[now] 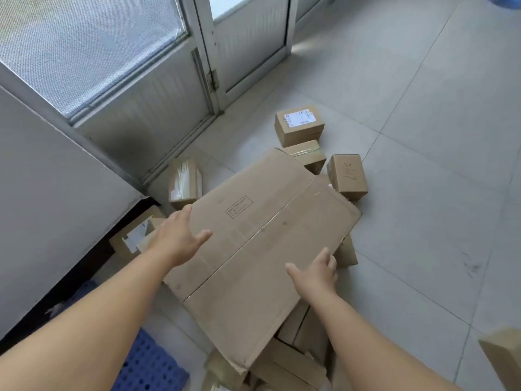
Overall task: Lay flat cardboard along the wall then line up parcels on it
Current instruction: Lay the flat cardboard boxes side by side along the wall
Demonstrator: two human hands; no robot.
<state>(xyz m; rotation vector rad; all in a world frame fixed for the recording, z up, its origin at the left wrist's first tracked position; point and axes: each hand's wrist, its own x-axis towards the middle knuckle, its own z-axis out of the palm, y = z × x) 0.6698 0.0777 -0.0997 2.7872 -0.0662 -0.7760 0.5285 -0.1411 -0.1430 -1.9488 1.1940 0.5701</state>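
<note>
A large flattened cardboard sheet (262,238) lies tilted on top of a pile of brown parcels on the tiled floor. My left hand (180,235) is spread at its left edge, thumb over the top face. At the sheet's right edge my right hand (315,270) rests with straight fingers and the thumb splayed. Loose parcels lie around it: a labelled box (298,125), a taped box (307,156), one with handwritten numbers (348,176), and one near the door (183,183). More parcels (290,362) stick out from under the sheet's near end.
A grey panel (56,193) stands at the left, with a labelled box (135,235) beneath its edge. Behind are a mesh-glazed door (141,108) and its frame. A blue perforated plastic piece (149,365) lies bottom left. Another box (504,359) shows bottom right. Bare tiles (423,136) stretch right.
</note>
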